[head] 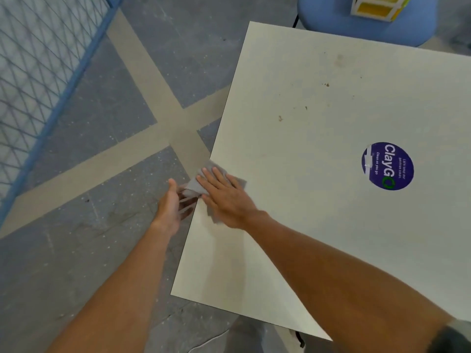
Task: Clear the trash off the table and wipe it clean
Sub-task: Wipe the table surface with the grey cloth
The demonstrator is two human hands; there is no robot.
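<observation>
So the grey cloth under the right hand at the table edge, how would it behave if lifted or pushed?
Probably floppy: the grey cloth lies crumpled, one corner hanging past the table edge. It looks thin, so likely light. Under the flat right hand it should slide rather than roll, though it may bunch. The left hand waits cupped just off the edge.

Hands: two were seen, left hand (170, 207) and right hand (226, 200)
Cloths: one cloth (204, 183), under right hand
Stickers: one sticker (387, 166)
Tables: one table (318, 149)

Right hand (226, 200) flat, left hand (170, 205) cupped.
</observation>
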